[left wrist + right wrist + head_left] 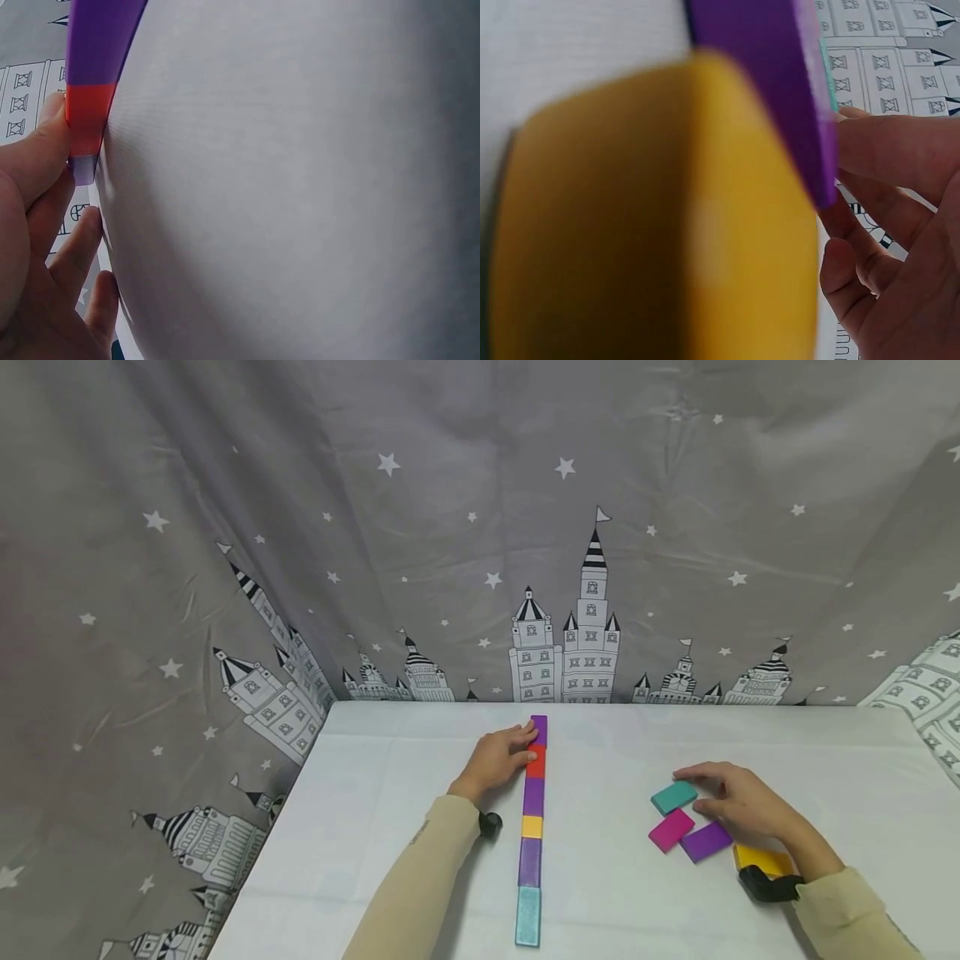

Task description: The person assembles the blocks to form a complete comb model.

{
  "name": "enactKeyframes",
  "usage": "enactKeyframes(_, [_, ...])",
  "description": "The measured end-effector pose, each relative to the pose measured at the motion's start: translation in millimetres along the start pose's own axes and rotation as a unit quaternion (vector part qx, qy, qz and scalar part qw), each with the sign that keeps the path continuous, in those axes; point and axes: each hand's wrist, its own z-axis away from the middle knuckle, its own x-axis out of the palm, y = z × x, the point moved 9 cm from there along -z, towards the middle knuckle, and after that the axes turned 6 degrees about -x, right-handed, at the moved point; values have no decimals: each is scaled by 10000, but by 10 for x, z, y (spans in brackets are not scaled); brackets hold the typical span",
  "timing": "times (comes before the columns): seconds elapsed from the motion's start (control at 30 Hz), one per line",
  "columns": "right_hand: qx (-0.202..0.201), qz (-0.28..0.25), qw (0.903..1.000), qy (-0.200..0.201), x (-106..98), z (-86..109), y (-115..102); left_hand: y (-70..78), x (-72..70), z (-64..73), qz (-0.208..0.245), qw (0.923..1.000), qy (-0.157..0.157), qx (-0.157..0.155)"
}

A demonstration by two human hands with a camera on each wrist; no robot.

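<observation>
A straight row of flat blocks runs away from me on the white table. At its far end, my left hand (495,760) touches the left side, with the thumb at the red block (535,763) and a fingertip by the far purple block (540,731). In the left wrist view, the other fingers of the left hand (45,247) spread below the row. To the right, my right hand (750,797) hovers over loose blocks, thumb and index finger apart. Its index fingertip is right at the teal block (673,797). A pink block (671,831) and a purple block (705,842) lie below the thumb.
A loose yellow block (763,860) lies under the right wrist. The near part of the row has a small yellow block (532,827), a purple block (529,862) and a teal block (528,917). A grey castle-print curtain (450,552) hangs behind the table (600,910).
</observation>
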Motion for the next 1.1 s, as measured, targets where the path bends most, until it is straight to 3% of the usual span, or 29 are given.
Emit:
enactKeyframes(0.53, [438,425,9979,222,-17,-25,22,14,-1,13,30,9999,12,159])
enactKeyframes(0.83, [201,529,9949,835,-111,-232,-137,7,-25,34,61,9999,18,105])
enactKeyframes(1.1, [32,417,9937,1043,-96,-425,-273,13,-21,29,64,9999,-42,66])
